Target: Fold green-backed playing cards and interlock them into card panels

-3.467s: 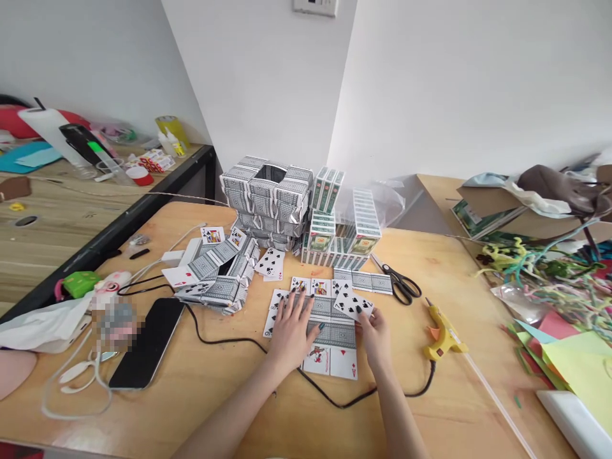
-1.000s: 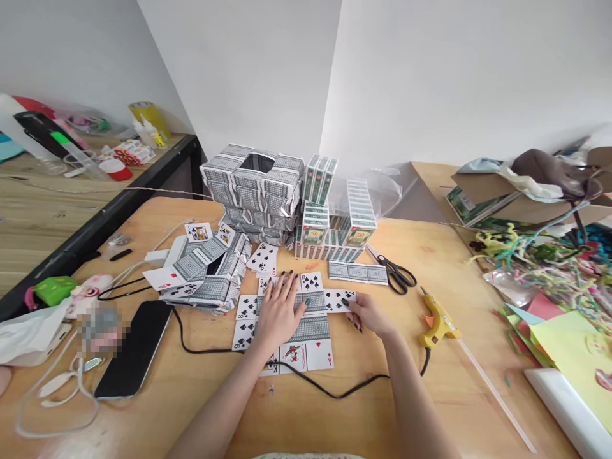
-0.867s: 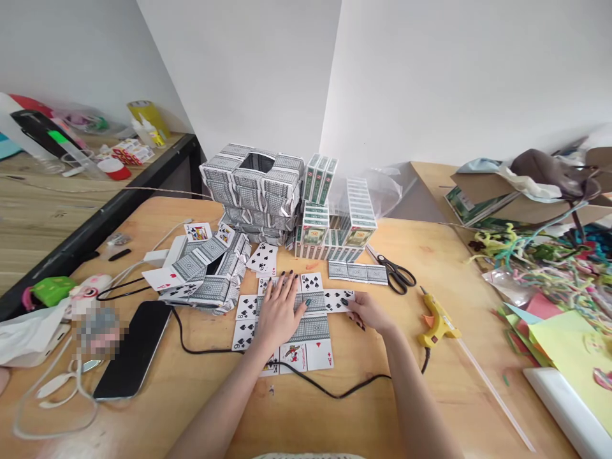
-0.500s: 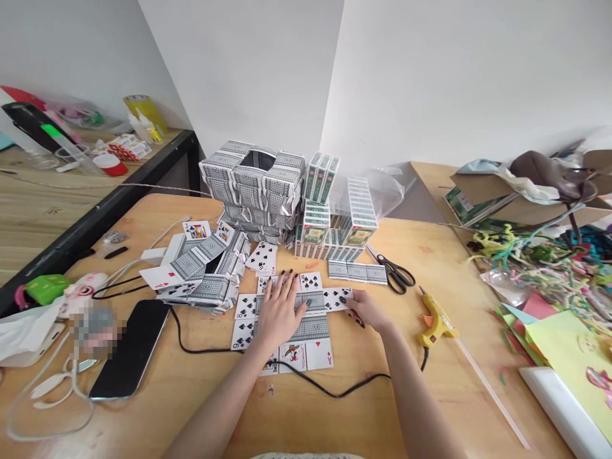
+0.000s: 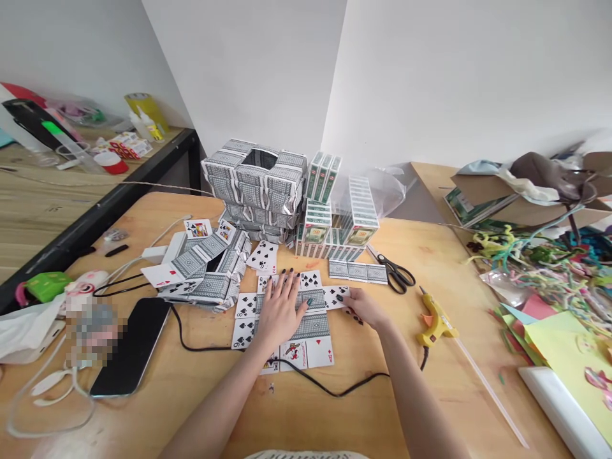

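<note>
My left hand (image 5: 283, 309) lies flat, fingers spread, on a panel of joined playing cards (image 5: 313, 326) that shows patterned backs in the middle and card faces around them. At the panel's right side, my right hand (image 5: 362, 305) pinches a spade playing card (image 5: 336, 296) between thumb and fingers. That card lies face up, its left end against the panel; its right end is partly covered by my fingers. A black cord (image 5: 329, 390) crosses the panel's lower edge. Just behind the panel lie loose cards (image 5: 264, 257) and a strip of card backs (image 5: 357, 271).
Black scissors (image 5: 399, 275) and a yellow glue gun (image 5: 433, 319) with a clear glue stick lie to the right. Boxes built of cards (image 5: 258, 182) and stacked card packs (image 5: 361, 213) stand behind. A phone (image 5: 131, 347) lies at left, pipe cleaners (image 5: 540, 261) at far right.
Both hands keep nearly the same place. My right thumb and fingers have shifted slightly on the spade card. The view has moved very slightly.
</note>
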Tool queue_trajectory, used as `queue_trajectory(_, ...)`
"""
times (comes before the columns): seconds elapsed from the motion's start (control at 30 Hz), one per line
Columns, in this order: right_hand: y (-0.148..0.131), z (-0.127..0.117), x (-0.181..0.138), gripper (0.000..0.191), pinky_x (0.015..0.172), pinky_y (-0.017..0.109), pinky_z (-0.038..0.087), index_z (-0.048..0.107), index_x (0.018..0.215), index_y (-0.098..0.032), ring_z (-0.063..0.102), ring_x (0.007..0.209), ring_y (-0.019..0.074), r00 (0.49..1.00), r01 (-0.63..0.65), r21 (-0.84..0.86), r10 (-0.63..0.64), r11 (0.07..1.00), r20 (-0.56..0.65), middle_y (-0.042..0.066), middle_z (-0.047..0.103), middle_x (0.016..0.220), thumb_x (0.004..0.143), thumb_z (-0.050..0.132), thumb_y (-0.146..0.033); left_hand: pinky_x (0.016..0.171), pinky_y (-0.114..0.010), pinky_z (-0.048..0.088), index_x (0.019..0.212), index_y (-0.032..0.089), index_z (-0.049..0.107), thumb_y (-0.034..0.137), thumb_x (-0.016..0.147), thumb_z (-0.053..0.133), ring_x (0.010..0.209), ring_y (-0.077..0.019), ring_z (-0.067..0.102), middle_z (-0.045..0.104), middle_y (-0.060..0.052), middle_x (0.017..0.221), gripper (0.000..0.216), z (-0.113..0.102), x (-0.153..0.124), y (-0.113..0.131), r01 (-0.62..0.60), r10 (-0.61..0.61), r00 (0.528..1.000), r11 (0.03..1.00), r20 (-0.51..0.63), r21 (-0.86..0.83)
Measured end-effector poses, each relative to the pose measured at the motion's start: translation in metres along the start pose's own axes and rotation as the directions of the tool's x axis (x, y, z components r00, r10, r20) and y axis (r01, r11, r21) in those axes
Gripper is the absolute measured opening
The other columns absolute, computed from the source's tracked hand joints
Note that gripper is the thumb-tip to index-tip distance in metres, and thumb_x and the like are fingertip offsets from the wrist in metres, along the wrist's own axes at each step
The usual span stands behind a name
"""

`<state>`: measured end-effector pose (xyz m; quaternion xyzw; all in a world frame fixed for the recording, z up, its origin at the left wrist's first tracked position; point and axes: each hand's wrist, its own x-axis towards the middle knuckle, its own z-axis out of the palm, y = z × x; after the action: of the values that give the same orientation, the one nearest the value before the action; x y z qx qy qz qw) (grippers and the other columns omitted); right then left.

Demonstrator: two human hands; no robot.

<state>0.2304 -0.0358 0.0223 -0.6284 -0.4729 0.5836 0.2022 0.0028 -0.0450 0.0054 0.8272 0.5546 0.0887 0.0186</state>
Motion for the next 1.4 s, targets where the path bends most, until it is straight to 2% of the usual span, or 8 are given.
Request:
queue_trajectory(0.3, -0.001, -0.007, 0.002, 0.027, 0.031, 0.016, 0.017, 0.041, 0.061, -0.019, 0.028, 0.033, 0.0027, 0.994, -0.051, 0.058, 0.045, 0.997, 0.101, -0.008, 0.042, 0.046, 0.068, 0.055, -0.041, 0.11, -0.047, 0.013, 0.14, 0.019, 0.02, 0.051, 0.088, 0.024, 0.136, -0.0238, 0.014, 0.024, -0.004, 0.146, 0.062, 0.001, 0.0, -0.002, -0.004, 0.004, 1.0, 1.0, 0.007, -0.019)
queue_trajectory(0.5, 0.0, -0.003, 0.005, 0.028, 0.031, 0.017, 0.017, 0.041, 0.063, -0.02, 0.028, 0.033, 0.0035, 0.995, -0.069, 0.056, 0.064, 0.996, 0.082, -0.008, 0.041, 0.045, 0.065, 0.057, -0.044, 0.11, -0.047, 0.012, 0.14, 0.018, 0.02, 0.05, 0.088, 0.024, 0.136, -0.024, 0.014, 0.024, -0.004, 0.146, 0.062, 0.001, -0.001, 0.0, -0.001, 0.001, 1.0, 1.0, -0.004, -0.031)
queue_trajectory(0.73, -0.01, 0.0, 0.0, 0.021, 0.03, 0.016, 0.021, 0.041, 0.061, -0.019, 0.03, 0.032, 0.0037, 0.998, -0.009, -0.021, 0.01, 1.0, 0.054, -0.008, 0.04, 0.044, 0.07, 0.052, -0.034, 0.11, -0.047, 0.013, 0.14, 0.018, 0.022, 0.053, 0.087, 0.023, 0.136, -0.0243, 0.012, 0.024, -0.004, 0.146, 0.064, -0.001, 0.0, 0.0, 0.002, -0.002, 1.0, 1.0, 0.008, -0.029)
queue_trajectory(0.97, -0.012, 0.002, -0.002, 0.021, 0.028, 0.017, 0.024, 0.04, 0.057, -0.019, 0.035, 0.03, 0.0049, 0.999, 0.018, -0.035, -0.016, 0.999, 0.049, -0.007, 0.043, 0.041, 0.071, 0.052, -0.03, 0.109, -0.049, 0.013, 0.139, 0.016, 0.023, 0.059, 0.085, 0.023, 0.136, -0.0252, 0.012, 0.023, -0.005, 0.146, 0.069, -0.001, 0.0, 0.001, 0.003, -0.003, 1.0, 1.0, 0.013, -0.025)
queue_trajectory(1.17, -0.008, 0.01, 0.004, 0.022, 0.029, 0.017, 0.029, 0.043, 0.058, -0.019, 0.04, 0.031, 0.0053, 0.994, 0.031, 0.017, -0.033, 0.999, 0.106, -0.006, 0.049, 0.044, 0.071, 0.051, -0.034, 0.11, -0.048, 0.013, 0.14, 0.018, 0.021, 0.053, 0.087, 0.022, 0.136, -0.0246, 0.01, 0.022, -0.003, 0.146, 0.064, -0.001, 0.0, 0.001, -0.002, 0.002, 1.0, 1.0, 0.006, -0.02)
queue_trajectory(1.4, -0.003, 0.012, 0.012, 0.022, 0.03, 0.017, 0.03, 0.046, 0.055, -0.018, 0.041, 0.031, 0.0052, 0.988, 0.016, 0.034, -0.021, 0.999, 0.154, -0.005, 0.051, 0.042, 0.07, 0.053, -0.031, 0.11, -0.049, 0.012, 0.14, 0.018, 0.019, 0.051, 0.087, 0.023, 0.136, -0.0244, 0.01, 0.022, -0.003, 0.146, 0.063, -0.001, 0.0, 0.001, 0.004, -0.004, 1.0, 1.0, 0.004, -0.025)
